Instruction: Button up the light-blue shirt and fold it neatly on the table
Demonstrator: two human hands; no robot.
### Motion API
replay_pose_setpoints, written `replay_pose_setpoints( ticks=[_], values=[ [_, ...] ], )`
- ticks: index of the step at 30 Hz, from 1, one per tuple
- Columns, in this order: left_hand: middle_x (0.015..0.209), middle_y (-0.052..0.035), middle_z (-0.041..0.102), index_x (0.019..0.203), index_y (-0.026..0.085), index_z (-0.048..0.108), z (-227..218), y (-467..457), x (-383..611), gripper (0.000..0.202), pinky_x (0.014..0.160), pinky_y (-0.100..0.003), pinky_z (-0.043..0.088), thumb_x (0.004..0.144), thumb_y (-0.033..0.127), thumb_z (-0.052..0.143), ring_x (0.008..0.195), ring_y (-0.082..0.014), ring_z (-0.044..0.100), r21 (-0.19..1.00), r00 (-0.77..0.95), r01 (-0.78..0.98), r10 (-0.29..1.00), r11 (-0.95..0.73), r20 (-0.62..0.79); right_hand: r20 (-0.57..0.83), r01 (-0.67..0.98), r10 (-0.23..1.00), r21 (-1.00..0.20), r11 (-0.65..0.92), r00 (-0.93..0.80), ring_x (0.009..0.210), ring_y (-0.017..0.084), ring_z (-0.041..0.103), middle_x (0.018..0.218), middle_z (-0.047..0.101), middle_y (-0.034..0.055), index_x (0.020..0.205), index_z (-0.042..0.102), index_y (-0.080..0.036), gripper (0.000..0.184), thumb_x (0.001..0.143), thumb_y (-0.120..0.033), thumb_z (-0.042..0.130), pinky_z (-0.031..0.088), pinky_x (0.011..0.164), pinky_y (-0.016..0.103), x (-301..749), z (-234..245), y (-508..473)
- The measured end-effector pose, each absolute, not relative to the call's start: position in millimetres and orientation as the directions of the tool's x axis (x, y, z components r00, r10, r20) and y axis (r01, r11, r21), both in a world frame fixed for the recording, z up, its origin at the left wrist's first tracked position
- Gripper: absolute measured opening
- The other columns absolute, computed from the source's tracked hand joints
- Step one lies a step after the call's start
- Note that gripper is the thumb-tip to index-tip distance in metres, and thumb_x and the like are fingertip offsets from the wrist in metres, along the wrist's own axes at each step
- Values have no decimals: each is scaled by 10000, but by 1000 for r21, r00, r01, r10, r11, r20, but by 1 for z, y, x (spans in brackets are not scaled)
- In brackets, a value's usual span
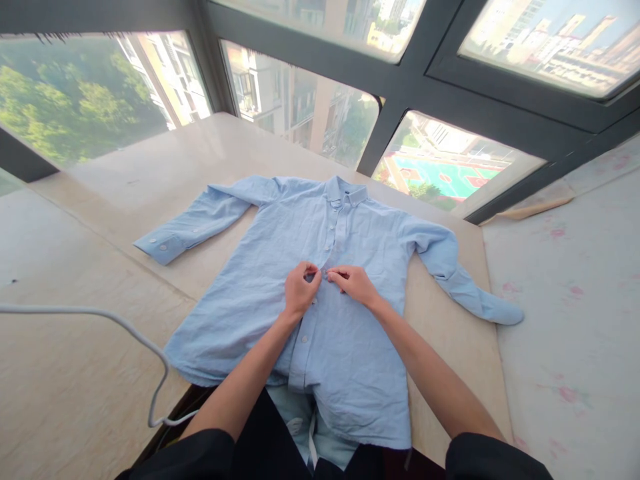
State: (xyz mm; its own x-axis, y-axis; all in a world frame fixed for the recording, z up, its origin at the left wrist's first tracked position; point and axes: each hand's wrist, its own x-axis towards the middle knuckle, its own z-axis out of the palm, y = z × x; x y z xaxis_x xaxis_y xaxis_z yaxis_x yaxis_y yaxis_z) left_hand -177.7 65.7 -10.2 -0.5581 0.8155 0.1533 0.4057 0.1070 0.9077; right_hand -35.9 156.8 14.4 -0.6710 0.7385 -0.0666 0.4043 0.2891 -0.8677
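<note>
A light blue button-up shirt (pixel 260 280) lies spread front side up, its collar away from me and its hem hanging over the near edge. Both sleeves stretch out to the sides. At mid-placket, my left hand (pixel 302 288) pinches the shirt's front edge between thumb and fingers. My right hand (pixel 353 283) meets it from the other side, its fingertips also closed on the placket. The button between the fingertips is too small and covered to make out. Other white buttons show above and below my hands, including a lower button (pixel 305 339).
The shirt rests on a beige stone sill (pixel 100 253). A white cable (pixel 125 325) curves in from the left. Grey window frames (pixel 300 67) close off the far side. At the right stands a wall with flowered paper (pixel 570 320).
</note>
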Motion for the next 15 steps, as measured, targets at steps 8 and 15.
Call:
replay_pose_setpoints(
  ticks=[8,15],
  values=[
    [794,6,713,805,215,585,-9,65,-179,44,751,-284,504,795,234,623,800,-165,699,923,-563,371,816,106,133,-434,472,722,-866,-168,-539,452,83,590,708,734,33,748,722,-144,96,725,-230,685,292,338,151,-50,29,157],
    [799,5,710,810,214,534,-9,66,-178,112,740,-283,493,776,239,639,817,-174,708,944,-589,310,802,111,99,-389,555,749,-831,-33,-537,469,93,632,628,702,-4,656,697,-162,82,728,-200,698,430,454,161,-57,25,156]
  ],
)
